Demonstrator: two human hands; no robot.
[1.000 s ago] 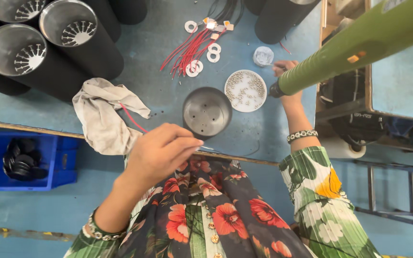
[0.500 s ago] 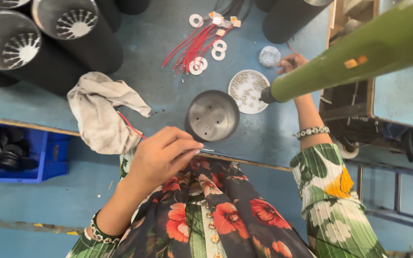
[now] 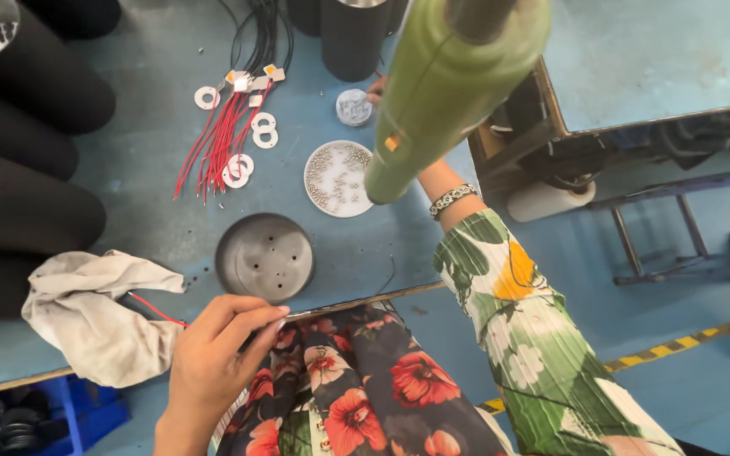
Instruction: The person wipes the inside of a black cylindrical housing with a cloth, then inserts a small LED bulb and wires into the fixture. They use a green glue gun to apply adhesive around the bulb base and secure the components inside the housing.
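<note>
A person in a flowered garment sits at a blue tabletop (image 3: 162, 110), seen from above.

Nearest, the left hand (image 3: 213, 363) rests at the tabletop's near edge, its fingers drawn together with the tips pinched as if on something small; what they pinch, if anything, cannot be made out. Just beyond those fingertips, touching or almost touching them, lies a round dark metal cap (image 3: 264, 257), flat side up, with a few small holes in its face. Left of the hand a crumpled grey rag (image 3: 95, 317) lies on the tabletop, with a thin red wire (image 3: 155, 309) running out from under it towards the hand.

Farther off, beyond the cap and to its right, sits a white dish of tiny metal beads or screws (image 3: 339, 178). A bundle of red wires with white ring washers (image 3: 226, 139) lies to the left of the dish.

Farthest, the right hand (image 3: 375, 91) stretches well out past the dish, beside a small round white lid (image 3: 353, 107). It is mostly hidden behind a long green cylinder (image 3: 445, 84) that hangs close to the camera, its long axis slanting down towards the dish, so whether that hand is open or closed cannot be told.

Tall black tubes (image 3: 27, 211) stand along the far left.

The left hand is much the nearer to the cap; the right is nearer the dish and lid.
</note>
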